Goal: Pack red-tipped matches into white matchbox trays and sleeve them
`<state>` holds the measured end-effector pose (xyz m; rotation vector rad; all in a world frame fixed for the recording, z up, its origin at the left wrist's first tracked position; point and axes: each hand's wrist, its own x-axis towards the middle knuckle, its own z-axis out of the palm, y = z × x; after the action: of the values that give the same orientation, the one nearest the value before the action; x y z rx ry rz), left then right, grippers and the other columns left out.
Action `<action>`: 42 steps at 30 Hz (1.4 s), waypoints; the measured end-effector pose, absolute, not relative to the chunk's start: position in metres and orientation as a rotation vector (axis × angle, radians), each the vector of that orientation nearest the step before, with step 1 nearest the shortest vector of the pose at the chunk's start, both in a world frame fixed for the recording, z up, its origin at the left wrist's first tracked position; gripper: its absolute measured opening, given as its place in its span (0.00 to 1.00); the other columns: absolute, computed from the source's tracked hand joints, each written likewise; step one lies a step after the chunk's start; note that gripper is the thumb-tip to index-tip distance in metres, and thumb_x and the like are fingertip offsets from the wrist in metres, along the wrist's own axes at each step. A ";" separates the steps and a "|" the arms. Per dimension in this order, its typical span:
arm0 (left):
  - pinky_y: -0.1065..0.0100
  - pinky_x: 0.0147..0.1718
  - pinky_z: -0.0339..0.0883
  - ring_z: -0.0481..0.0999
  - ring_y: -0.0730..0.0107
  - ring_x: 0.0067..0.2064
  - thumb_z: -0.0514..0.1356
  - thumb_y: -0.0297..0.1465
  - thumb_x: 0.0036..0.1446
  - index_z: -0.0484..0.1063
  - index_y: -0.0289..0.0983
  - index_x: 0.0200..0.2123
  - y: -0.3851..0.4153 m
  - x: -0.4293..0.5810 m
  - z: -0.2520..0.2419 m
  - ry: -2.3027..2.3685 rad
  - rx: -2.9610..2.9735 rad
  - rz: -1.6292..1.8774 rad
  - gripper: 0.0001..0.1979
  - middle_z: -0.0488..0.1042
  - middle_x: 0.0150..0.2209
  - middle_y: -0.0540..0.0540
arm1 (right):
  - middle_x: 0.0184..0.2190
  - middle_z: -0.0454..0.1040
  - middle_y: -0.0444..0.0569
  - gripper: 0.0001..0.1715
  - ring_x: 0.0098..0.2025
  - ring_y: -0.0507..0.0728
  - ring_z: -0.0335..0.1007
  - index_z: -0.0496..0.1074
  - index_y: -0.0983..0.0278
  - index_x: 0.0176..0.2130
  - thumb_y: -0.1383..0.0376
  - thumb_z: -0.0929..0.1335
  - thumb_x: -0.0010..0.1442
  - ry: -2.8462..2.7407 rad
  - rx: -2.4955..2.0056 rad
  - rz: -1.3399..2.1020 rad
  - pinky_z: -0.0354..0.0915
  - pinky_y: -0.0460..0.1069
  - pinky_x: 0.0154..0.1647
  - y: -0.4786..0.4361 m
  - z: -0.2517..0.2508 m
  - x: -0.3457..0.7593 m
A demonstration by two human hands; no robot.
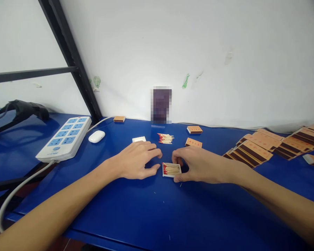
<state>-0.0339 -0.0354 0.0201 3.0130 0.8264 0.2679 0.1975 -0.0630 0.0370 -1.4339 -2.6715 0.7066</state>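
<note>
A white matchbox tray point(172, 169) filled with red-tipped matches lies on the blue table. The thumb and fingers of my right hand point(201, 164) close around its right end. Just left of the tray is my left hand point(140, 160), thumb and fingers apart with nothing between them. Beyond the hands sits a loose pile of matches point(165, 138). A white tray point(139, 139) is partly hidden behind my left hand. An orange matchbox sleeve point(193, 143) shows past my right hand, its lower part covered.
A matchbox point(194, 129) and another matchbox point(119, 119) lie near the wall. Stacks of flat sleeves point(253, 148) spread across the right. At left are a power strip point(65, 137), a white earbud case point(96, 136) and a black metal frame point(75, 66). A blurred panel point(161, 104) stands against the wall.
</note>
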 end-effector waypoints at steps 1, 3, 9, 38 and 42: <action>0.64 0.35 0.61 0.69 0.66 0.35 0.51 0.37 0.61 0.69 0.37 0.43 -0.035 -0.033 0.019 0.803 3.009 0.271 0.13 0.71 0.34 0.47 | 0.31 0.71 0.44 0.21 0.32 0.55 0.65 0.67 0.61 0.33 0.47 0.70 0.51 -2.669 -1.433 0.707 0.56 0.48 0.28 -0.063 0.037 0.198; 0.65 0.35 0.60 0.69 0.67 0.35 0.50 0.36 0.63 0.69 0.37 0.42 -0.034 -0.032 0.016 0.771 2.995 0.274 0.12 0.70 0.33 0.47 | 0.31 0.72 0.44 0.21 0.32 0.55 0.64 0.67 0.61 0.33 0.47 0.70 0.51 -2.669 -1.435 0.701 0.56 0.48 0.28 -0.063 0.036 0.198; 0.67 0.33 0.58 0.66 0.69 0.33 0.46 0.36 0.67 0.64 0.38 0.35 -0.034 -0.025 0.008 0.820 2.810 0.305 0.12 0.68 0.31 0.49 | 0.31 0.71 0.43 0.22 0.32 0.55 0.64 0.66 0.60 0.32 0.46 0.70 0.50 -2.668 -1.398 0.727 0.55 0.48 0.28 -0.063 0.036 0.196; 0.68 0.32 0.61 0.69 0.71 0.34 0.46 0.31 0.65 0.68 0.37 0.38 -0.027 -0.019 -0.002 1.052 2.828 0.655 0.12 0.71 0.34 0.48 | 0.24 0.67 0.42 0.17 0.27 0.52 0.61 0.69 0.61 0.34 0.55 0.58 0.66 -2.532 -1.395 0.459 0.55 0.48 0.28 -0.051 0.028 0.197; 0.68 0.29 0.61 0.71 0.68 0.35 0.45 0.31 0.65 0.68 0.38 0.43 -0.022 -0.021 -0.004 1.135 2.952 0.555 0.12 0.70 0.38 0.47 | 0.38 0.74 0.51 0.16 0.39 0.57 0.68 0.68 0.63 0.49 0.65 0.58 0.65 -2.510 -1.502 0.163 0.60 0.50 0.39 -0.039 0.006 0.192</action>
<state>-0.0208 -0.0216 -0.0037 2.9517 1.1350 0.5552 0.1924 -0.0392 0.0062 -1.5017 -2.5097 0.1634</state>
